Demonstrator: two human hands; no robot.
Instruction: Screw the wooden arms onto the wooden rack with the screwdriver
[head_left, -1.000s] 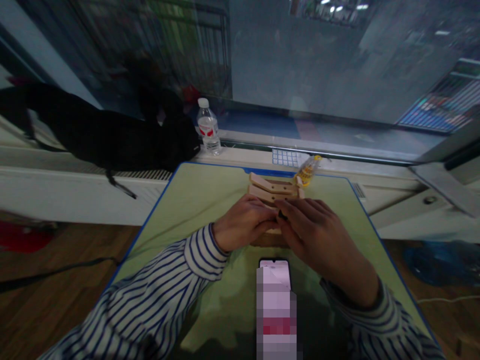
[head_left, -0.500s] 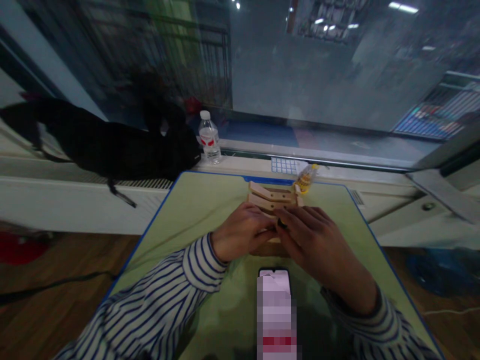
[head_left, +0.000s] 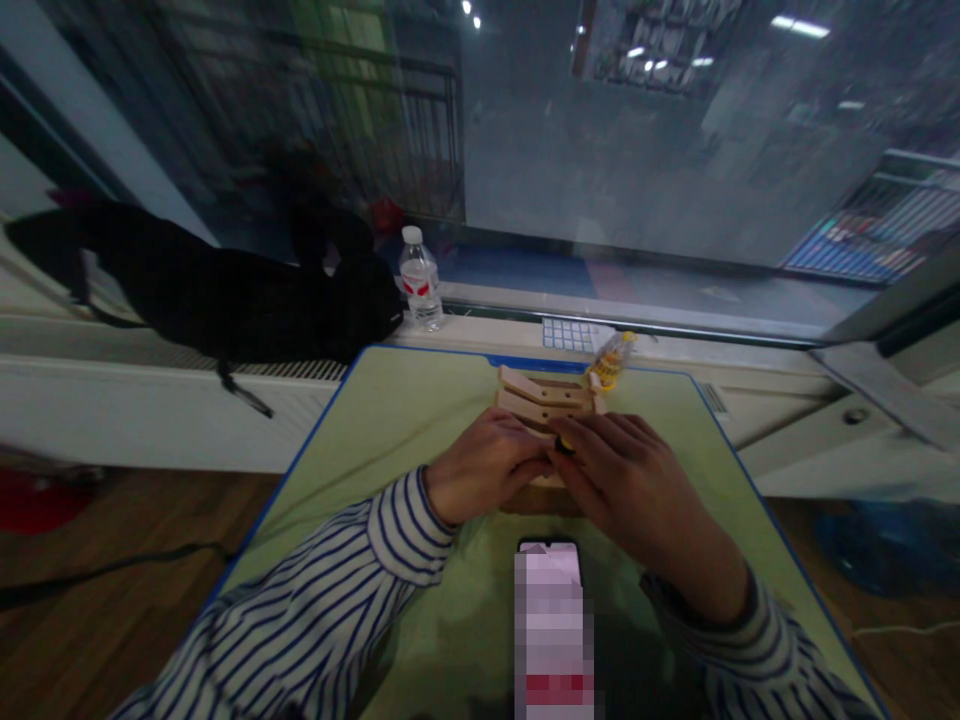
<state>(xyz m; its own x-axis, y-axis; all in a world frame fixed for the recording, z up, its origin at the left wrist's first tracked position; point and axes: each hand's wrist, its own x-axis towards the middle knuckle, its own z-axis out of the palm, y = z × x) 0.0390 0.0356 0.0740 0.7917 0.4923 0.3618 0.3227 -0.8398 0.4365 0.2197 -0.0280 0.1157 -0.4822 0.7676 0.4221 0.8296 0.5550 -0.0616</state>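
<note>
A pale wooden piece with slats and round holes lies on the table, partly covered by my hands. My left hand is at its left side, fingers and thumb closed in a pinch; what they grip is hidden. Right beside it, my right hand pinches a small black-and-yellow handle over the wood. Most of that handle is behind the fingers, so its full shape does not show. Fingertips of both hands meet or nearly meet over the wooden piece.
A phone lies on the green table close to me. Behind the wood stands a small bottle with yellow markings. On the window ledge are a water bottle, a white grid sheet and a black bag.
Both hands stay in nearly the same place. Between the right fingers, more yellow shows on the handle than before. The whole view has shifted slightly.
</note>
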